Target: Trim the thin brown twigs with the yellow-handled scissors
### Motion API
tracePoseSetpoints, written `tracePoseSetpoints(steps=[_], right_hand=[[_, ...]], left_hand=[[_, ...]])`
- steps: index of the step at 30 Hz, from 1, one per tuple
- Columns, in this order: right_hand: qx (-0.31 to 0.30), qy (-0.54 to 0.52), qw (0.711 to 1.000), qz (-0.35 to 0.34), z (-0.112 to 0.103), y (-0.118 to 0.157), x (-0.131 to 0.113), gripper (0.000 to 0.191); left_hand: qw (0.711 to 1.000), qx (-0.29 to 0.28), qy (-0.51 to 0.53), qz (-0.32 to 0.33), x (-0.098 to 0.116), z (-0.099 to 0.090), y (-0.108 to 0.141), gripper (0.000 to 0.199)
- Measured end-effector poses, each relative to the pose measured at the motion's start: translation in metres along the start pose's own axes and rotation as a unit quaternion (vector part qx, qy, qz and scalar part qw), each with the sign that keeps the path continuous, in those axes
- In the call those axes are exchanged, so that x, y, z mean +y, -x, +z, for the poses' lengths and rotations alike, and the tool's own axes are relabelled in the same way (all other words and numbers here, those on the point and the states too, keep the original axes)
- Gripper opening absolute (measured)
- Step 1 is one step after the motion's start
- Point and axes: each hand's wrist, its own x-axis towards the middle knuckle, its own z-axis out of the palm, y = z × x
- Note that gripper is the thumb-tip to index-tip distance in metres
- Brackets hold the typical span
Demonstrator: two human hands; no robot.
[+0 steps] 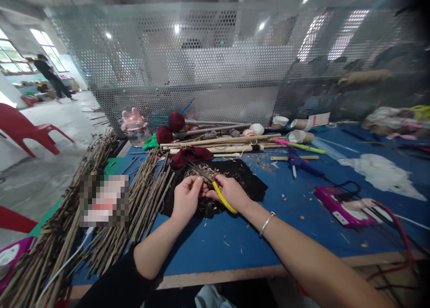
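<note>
My right hand (232, 193) grips a pair of scissors with yellow handles (222, 198). Their dark blades point away and to the left, over a heap of dry shavings (218, 169) on a black cloth (250, 176). Close beside it, my left hand (187, 197) is closed in a pinch, thumb against fingers. Whatever is between those fingertips is too small to make out. The two hands nearly meet above the cloth. Just beyond them lies a dark red cloth (191, 156).
Bundles of dry twigs (144, 200) cover the left of the blue table (215, 250). Wooden sticks (221, 141) lie behind the cloth. To the right are a blue glue gun (298, 162), a purple power strip (346, 207) with cables, and white plastic (383, 173). A perforated screen (201, 66) stands behind.
</note>
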Motion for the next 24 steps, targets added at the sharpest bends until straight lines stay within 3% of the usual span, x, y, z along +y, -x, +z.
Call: tracePoseSetpoints(steps=[14, 20, 24], right_hand=[[-0.036, 0.026, 0.999, -0.013, -0.011, 0.000, -0.006, 0.036], [-0.023, -0.014, 0.999, -0.020, -0.009, 0.001, -0.009, 0.030], [0.002, 0.018, 1.000, -0.009, -0.008, 0.002, -0.012, 0.035]], left_hand=[[0.999, -0.015, -0.033, 0.037, -0.006, -0.006, -0.007, 0.028], [0.998, -0.048, -0.018, 0.039, -0.006, -0.006, -0.007, 0.031], [0.996, -0.041, -0.044, 0.071, -0.004, -0.007, -0.006, 0.027]])
